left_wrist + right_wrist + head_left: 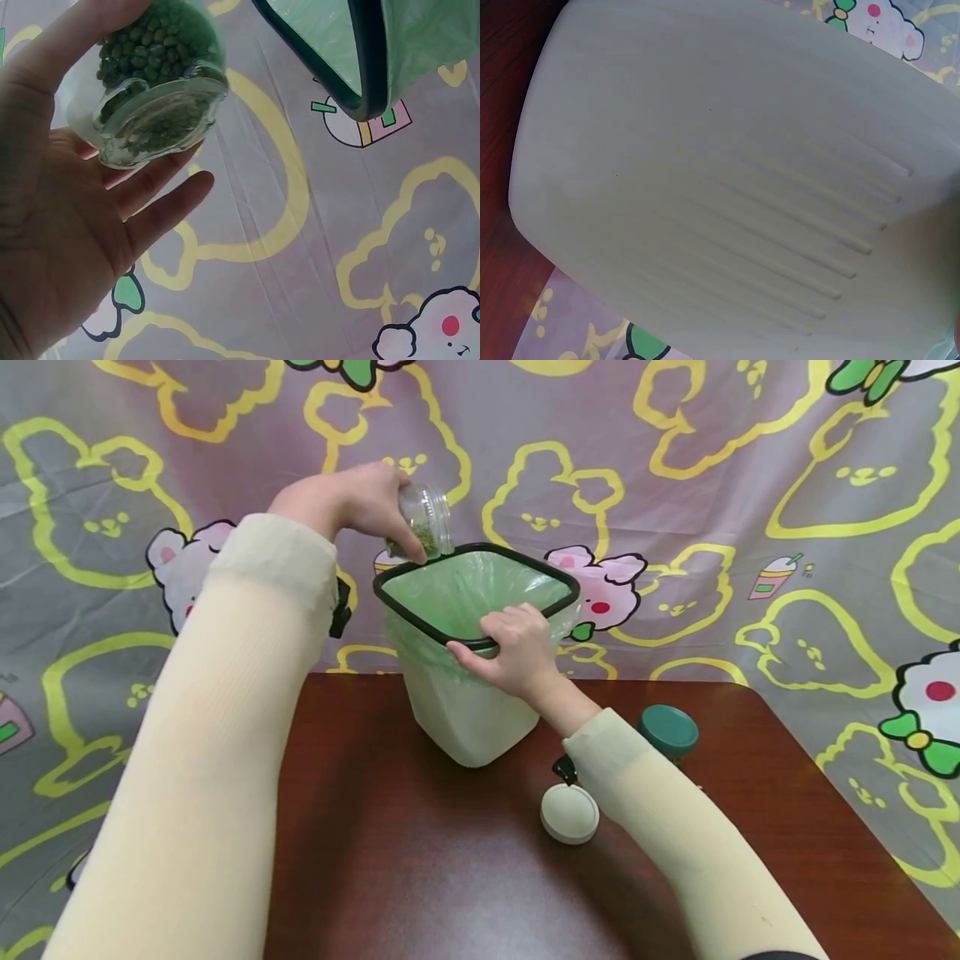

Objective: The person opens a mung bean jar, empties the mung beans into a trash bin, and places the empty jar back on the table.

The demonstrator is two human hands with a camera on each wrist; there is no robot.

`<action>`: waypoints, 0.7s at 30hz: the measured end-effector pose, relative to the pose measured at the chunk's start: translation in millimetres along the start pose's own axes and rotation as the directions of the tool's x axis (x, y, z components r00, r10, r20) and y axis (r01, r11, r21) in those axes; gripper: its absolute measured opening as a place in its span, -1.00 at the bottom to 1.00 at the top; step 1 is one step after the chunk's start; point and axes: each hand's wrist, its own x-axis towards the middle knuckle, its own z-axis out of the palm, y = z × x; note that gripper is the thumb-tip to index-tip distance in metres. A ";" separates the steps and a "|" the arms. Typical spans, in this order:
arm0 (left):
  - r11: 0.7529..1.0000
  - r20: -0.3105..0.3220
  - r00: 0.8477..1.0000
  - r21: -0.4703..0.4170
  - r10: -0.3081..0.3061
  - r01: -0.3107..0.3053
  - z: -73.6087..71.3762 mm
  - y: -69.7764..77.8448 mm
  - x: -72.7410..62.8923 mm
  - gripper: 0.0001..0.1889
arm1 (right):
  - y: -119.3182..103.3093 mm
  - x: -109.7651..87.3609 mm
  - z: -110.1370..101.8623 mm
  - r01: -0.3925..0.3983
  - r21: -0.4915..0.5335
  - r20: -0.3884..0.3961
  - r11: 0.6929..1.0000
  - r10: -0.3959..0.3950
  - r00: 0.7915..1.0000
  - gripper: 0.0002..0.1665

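My left hand (367, 510) grips a clear jar (426, 520) tipped on its side, its mouth toward the trash can. Small green beans (150, 49) lie inside the jar in the left wrist view. The white trash can (472, 718) has a black rim (408, 620) and a pale green liner bag (457, 589) folded over it. With fingers over the near right side of the rim and thumb outside, my right hand (521, 652) holds the can. The can's ribbed white wall (705, 187) fills most of the right wrist view.
A round white lid (570, 814) lies on the brown table (420, 868), near the right sleeve. Behind that forearm stands a container with a dark green lid (669, 729), partly hidden. A patterned curtain (697, 627) hangs behind the table and along its right side.
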 end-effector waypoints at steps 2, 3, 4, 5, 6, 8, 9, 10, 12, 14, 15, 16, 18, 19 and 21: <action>1.000 0.004 1.000 0.005 0.000 0.000 -0.5 0.6 -0.2 0.02 | 0.5 -0.5 -0.3 0.001 0.001 0.001 1.000 -0.001 1.000 -0.33; 1.000 0.006 1.000 0.007 0.000 0.000 -0.6 0.9 -0.4 0.02 | 0.8 -0.8 -0.3 0.001 0.002 0.001 1.000 -0.001 1.000 -0.33; 1.000 0.007 1.000 0.008 0.000 0.000 -0.7 1.1 -0.7 0.03 | 1.0 -1.0 -0.2 0.001 0.002 0.001 1.000 -0.001 1.000 -0.33; 1.000 0.009 1.000 0.010 0.000 0.000 -0.4 1.1 -0.9 0.02 | 1.2 -1.3 0.0 0.001 0.001 0.001 1.000 -0.001 1.000 -0.32; 1.000 0.012 1.000 0.009 -0.002 0.002 -0.4 1.1 -1.2 0.04 | 1.3 -1.6 0.3 0.002 0.000 0.002 1.000 -0.002 1.000 -0.32; 1.000 0.009 1.000 0.002 -0.002 0.002 -0.1 0.8 -1.5 0.04 | 1.5 -1.9 1.2 0.004 -0.005 -0.001 1.000 -0.004 1.000 -0.31; 1.000 0.006 1.000 -0.001 -0.002 0.002 0.1 0.7 -1.5 0.05 | 1.4 -2.0 1.5 0.004 -0.006 -0.002 1.000 -0.004 1.000 -0.31; 1.000 0.003 1.000 -0.003 -0.002 0.002 0.3 0.6 -1.4 0.05 | 1.5 -2.2 1.7 0.004 -0.007 -0.003 1.000 -0.004 1.000 -0.31; 1.000 0.003 1.000 -0.007 -0.003 0.003 0.2 0.4 -1.3 0.07 | 1.3 -2.3 2.0 0.005 -0.010 -0.003 1.000 -0.005 1.000 -0.32; 1.000 -0.001 1.000 -0.007 -0.002 0.002 0.4 0.3 -1.2 0.08 | 1.3 -2.3 1.8 0.004 -0.011 -0.003 1.000 -0.004 1.000 -0.32; 1.000 -0.004 1.000 -0.006 -0.002 0.002 0.5 0.4 -1.2 0.09 | 1.3 -2.3 1.6 0.002 -0.012 -0.002 1.000 -0.002 1.000 -0.32; 1.000 -0.006 1.000 -0.008 -0.004 0.004 0.4 0.4 -1.5 0.09 | 1.4 -2.2 1.5 0.001 -0.012 -0.003 1.000 -0.001 1.000 -0.32; 1.000 0.003 1.000 -0.007 -0.012 0.012 0.8 0.0 -2.0 0.05 | 1.3 -2.2 1.3 0.002 -0.013 -0.006 1.000 -0.002 1.000 -0.33; 1.000 0.007 1.000 -0.005 -0.014 0.014 1.2 -0.3 -2.1 0.03 | 1.2 -2.2 1.2 0.002 -0.013 -0.008 1.000 -0.002 1.000 -0.34; 1.000 0.010 1.000 -0.012 -0.019 0.019 2.2 -0.9 -2.6 0.00 | 1.0 -2.4 1.2 0.005 -0.010 -0.016 1.000 -0.005 1.000 -0.35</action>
